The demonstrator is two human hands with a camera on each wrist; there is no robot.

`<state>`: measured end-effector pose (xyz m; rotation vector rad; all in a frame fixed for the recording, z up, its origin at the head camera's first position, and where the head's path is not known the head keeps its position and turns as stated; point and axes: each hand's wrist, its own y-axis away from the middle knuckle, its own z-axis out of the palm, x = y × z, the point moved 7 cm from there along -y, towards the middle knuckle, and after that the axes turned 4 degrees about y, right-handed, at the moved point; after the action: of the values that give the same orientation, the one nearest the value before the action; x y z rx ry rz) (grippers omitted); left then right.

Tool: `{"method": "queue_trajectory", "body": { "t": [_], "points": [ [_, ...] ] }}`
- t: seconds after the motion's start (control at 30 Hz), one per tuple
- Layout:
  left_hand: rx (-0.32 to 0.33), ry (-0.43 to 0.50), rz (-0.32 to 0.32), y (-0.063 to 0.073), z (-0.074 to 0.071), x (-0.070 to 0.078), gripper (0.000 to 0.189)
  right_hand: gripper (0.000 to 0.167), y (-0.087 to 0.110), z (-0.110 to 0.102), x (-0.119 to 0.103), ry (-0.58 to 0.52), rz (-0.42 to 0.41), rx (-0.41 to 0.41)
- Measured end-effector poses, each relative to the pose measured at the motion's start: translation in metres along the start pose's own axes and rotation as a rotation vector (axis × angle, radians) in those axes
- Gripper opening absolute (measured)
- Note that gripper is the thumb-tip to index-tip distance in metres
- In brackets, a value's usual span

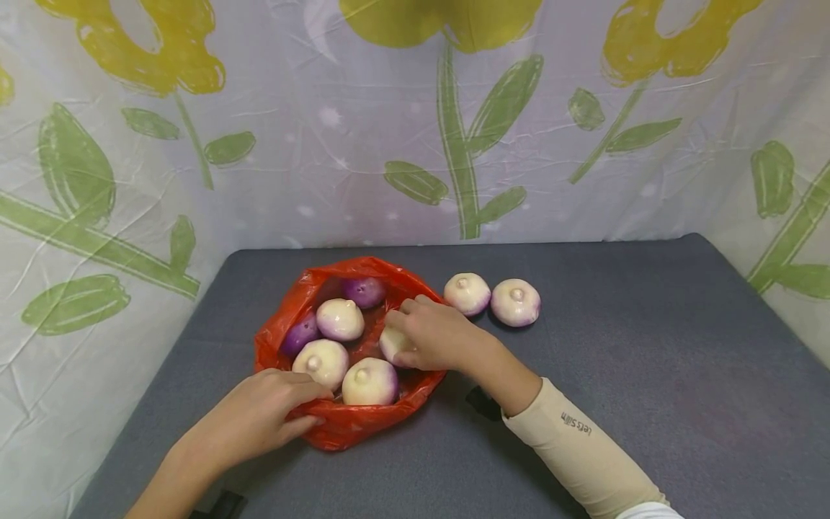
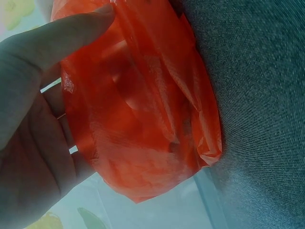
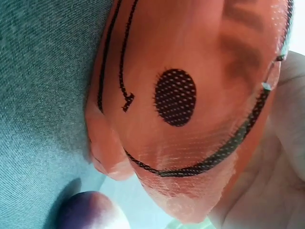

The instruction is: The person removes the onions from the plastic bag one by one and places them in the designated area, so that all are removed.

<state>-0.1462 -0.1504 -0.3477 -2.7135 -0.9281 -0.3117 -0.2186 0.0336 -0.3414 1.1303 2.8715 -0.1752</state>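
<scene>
A red plastic bag (image 1: pixel 363 418) lies open-mouthed on the table, with several purple-and-white turnips (image 1: pixel 340 319) inside. My left hand (image 1: pixel 259 411) pinches the near left rim of the bag, thumb outside and fingers over the edge. In the left wrist view the thumb presses on the red plastic (image 2: pixel 128 119). Reaching over the bag's right rim, my right hand (image 1: pixel 441 335) grips a turnip (image 1: pixel 392 347) inside, its fingers partly covering it. The right wrist view shows the bag's printed side (image 3: pixel 209 138), with the fingertips hidden behind it.
Two more turnips, one nearer the bag (image 1: pixel 467 294) and one further right (image 1: pixel 516 303), sit on the dark grey table (image 1: pixel 648 360). A flower-patterned curtain (image 1: pixel 311 166) hangs behind the table and at both sides.
</scene>
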Motion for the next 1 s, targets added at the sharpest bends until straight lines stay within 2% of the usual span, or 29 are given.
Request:
{"method": "queue_trajectory", "body": {
  "t": [0.27, 0.47, 0.67, 0.87, 1.0],
  "points": [
    [0.000, 0.008, 0.002, 0.0003, -0.0004, 0.0003, 0.026, 0.037, -0.0001, 0.0044, -0.0018, -0.078, -0.022, -0.046],
    [-0.004, 0.005, -0.004, 0.0005, -0.0005, -0.0002, 0.025, 0.046, -0.0007, 0.0095, -0.0024, -0.093, -0.013, -0.110],
    [-0.007, 0.005, -0.004, 0.0008, -0.0002, -0.0004, 0.025, 0.048, -0.0013, 0.0100, -0.0042, -0.071, -0.047, -0.098],
    [-0.008, 0.014, -0.001, 0.0010, -0.0009, -0.0003, 0.025, 0.045, -0.0008, 0.0093, -0.0071, -0.105, -0.117, -0.094],
    [-0.008, 0.015, 0.000, 0.0005, -0.0016, 0.0000, 0.025, 0.045, -0.0002, 0.0076, -0.0075, -0.113, -0.134, -0.081]
  ]
}}
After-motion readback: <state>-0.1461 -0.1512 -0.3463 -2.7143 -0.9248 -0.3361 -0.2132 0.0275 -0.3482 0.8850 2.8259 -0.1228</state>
